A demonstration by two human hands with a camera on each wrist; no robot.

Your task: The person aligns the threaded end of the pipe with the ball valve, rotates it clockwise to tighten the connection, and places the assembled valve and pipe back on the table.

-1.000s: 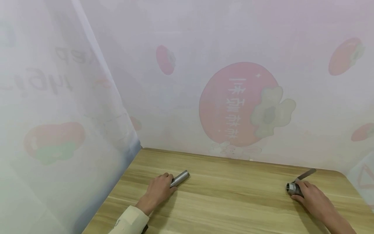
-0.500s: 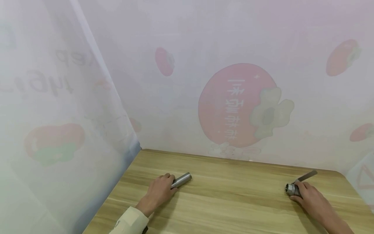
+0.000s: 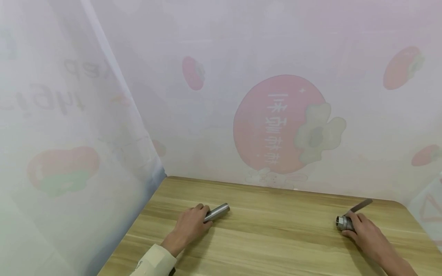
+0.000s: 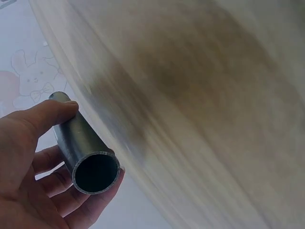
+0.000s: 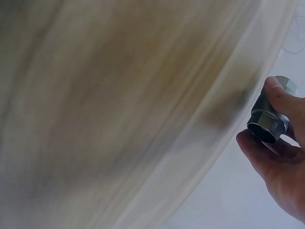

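Observation:
My left hand [image 3: 191, 225] grips a short grey metal pipe [image 3: 219, 212] over the left part of the table. In the left wrist view the thumb lies along the pipe [image 4: 81, 136], fingers curl beneath it, and its hollow open end shows. On the right, my right hand [image 3: 367, 232] holds a metal ball valve [image 3: 342, 222] by its body, thumb on one side and fingers on the other. The valve's flat lever handle [image 3: 360, 206] sticks up and to the right. In the right wrist view the valve [image 5: 267, 119] shows a hexagonal threaded end; its lever is hidden there.
A wood-grain table [image 3: 276, 230] with rounded far corners lies under both hands. Behind it hangs a pale curtain [image 3: 207, 126] printed with red fruit, and another curtain [image 3: 62, 214] runs along the left side.
The pipe in my left hand has shifted slightly to the right. My right hand keeps its hold on the ball valve, nearly still.

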